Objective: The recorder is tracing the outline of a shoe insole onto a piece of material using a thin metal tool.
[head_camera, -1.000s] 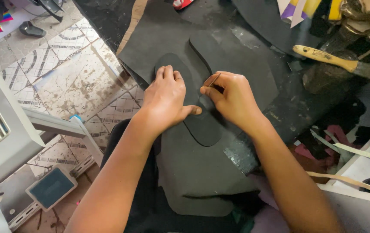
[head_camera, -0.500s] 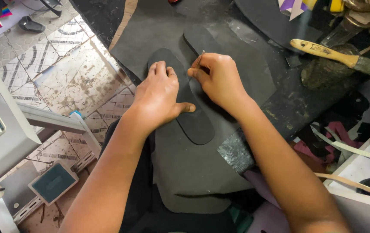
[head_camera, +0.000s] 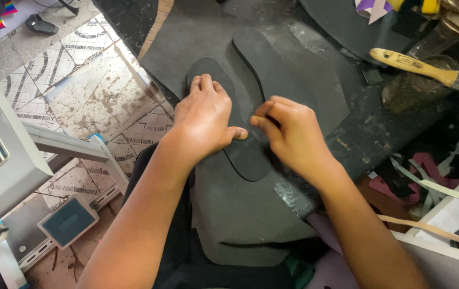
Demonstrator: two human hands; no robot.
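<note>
Right hand (head_camera: 294,136) is now sitting lower along the sole template (head_camera: 224,120) than half a second ago; left hand (head_camera: 205,118) is staying flat, fingers spread, pressing it. Right fingertips are pinched together; what they are holding is too hidden to tell. Template is lying on the dark rubber sheet (head_camera: 240,214), long axis running toward the sheet's far edge, toe end pointing away.

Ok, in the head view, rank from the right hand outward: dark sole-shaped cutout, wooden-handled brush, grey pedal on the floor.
From the right hand:
1. Dark sole-shaped cutout, touching, just left of the fingertips.
2. Wooden-handled brush, upper right on the bench.
3. Grey pedal, lower left on the floor.
</note>
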